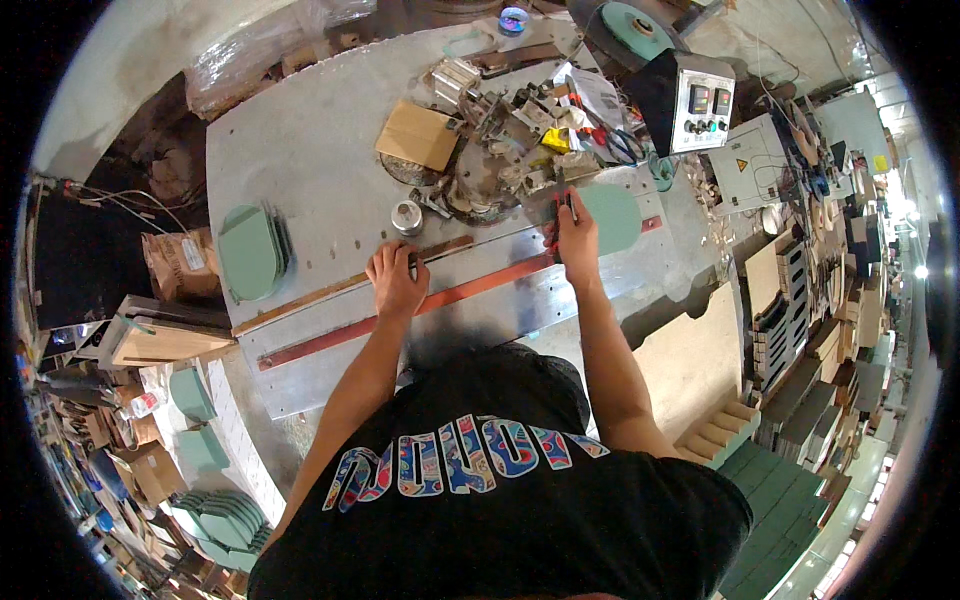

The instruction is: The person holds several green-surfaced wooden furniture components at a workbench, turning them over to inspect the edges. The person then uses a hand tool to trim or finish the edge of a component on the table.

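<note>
My left hand (395, 282) is on the metal worktable with its fingers bent down, beside a thin brown strip (330, 302). Something small and dark, which I cannot make out, shows between its thumb and fingers. A long red strip (480, 284) runs crosswise under my wrist. My right hand (578, 240) is closed round a red-and-black hand tool (552, 215) with a narrow dark end pointing away from me; its exact kind is unclear. Beside that hand lies a pale green rounded panel (615, 218), partly hidden by it. A round metal weight-like piece (407, 217) stands beyond my left hand.
Green rounded panels (250, 255) are stacked at the left of the worktable (300, 150). Tools and parts clutter its far side, near a cardboard piece (417, 135) and scissors (625, 147). A control box (690, 105) with knobs stands far right. Boards are stacked at both sides.
</note>
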Motion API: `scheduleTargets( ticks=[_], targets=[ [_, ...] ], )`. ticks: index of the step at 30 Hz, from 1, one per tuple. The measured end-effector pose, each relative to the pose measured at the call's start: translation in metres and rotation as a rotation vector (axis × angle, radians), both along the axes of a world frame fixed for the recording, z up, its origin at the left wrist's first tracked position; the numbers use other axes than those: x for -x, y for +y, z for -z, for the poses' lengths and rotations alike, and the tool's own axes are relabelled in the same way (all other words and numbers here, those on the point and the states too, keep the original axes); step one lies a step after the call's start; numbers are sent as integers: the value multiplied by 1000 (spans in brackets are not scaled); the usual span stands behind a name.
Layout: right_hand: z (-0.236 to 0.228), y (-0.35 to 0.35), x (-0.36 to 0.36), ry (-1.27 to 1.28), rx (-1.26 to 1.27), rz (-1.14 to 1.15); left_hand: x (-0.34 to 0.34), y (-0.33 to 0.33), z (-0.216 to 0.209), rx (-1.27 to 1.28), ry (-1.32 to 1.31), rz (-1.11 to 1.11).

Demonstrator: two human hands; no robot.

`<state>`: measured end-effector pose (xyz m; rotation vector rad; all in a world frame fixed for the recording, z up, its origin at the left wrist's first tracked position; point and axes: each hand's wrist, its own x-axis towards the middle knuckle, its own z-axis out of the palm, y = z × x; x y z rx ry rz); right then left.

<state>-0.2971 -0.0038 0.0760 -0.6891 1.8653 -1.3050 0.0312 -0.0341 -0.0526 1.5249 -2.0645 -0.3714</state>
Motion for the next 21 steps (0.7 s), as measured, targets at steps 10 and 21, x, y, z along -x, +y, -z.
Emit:
scheduleTargets(
  ticks=[10,21],
  targets=[
    [-17,8,89,251,-103,-86,3,9,2,11,13,124],
    [-46,48,159,45,-102,-6,233,13,-30,-936,421,377]
  ],
)
